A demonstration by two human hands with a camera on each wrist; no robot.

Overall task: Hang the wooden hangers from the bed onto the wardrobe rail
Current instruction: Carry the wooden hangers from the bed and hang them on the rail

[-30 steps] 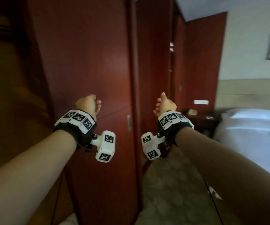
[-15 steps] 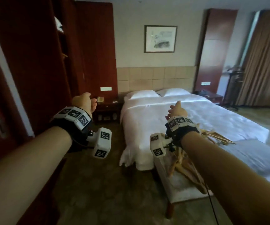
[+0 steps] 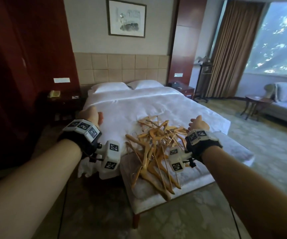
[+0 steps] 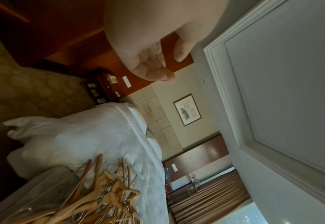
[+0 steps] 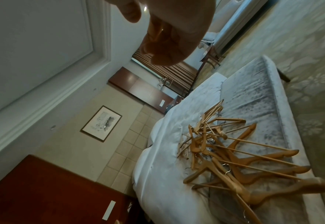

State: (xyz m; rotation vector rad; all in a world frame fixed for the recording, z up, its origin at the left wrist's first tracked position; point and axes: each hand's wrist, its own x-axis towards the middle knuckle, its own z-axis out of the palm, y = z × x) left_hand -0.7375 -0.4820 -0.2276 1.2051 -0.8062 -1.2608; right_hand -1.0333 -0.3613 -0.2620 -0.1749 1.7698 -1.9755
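Note:
A tangled heap of wooden hangers (image 3: 156, 145) with metal hooks lies across the foot of the white bed (image 3: 122, 109) and the padded bench (image 3: 225, 163) against it. The same hangers (image 4: 104, 201) show low in the left wrist view, and the hangers (image 5: 234, 159) at right in the right wrist view. My left hand (image 3: 92, 115) hovers to the left of the heap, over the bed, fingers loosely curled and empty. My right hand (image 3: 198, 124) hovers just right of the heap, also loosely curled and holding nothing. The wardrobe rail is out of view.
Dark red wooden panelling (image 3: 27, 57) fills the left side, with a nightstand (image 3: 61, 100) beside the bed. A second nightstand (image 3: 184, 88), a valet stand (image 3: 203, 80), brown curtains (image 3: 229, 49), a round table (image 3: 256, 104) and a sofa (image 3: 286, 104) stand to the right. Patterned carpet (image 3: 173, 221) lies underfoot.
The view has swung from the wardrobe door round to the bed and closer to it. Both hands came down toward the hanger heap and their fingers loosened from fists.

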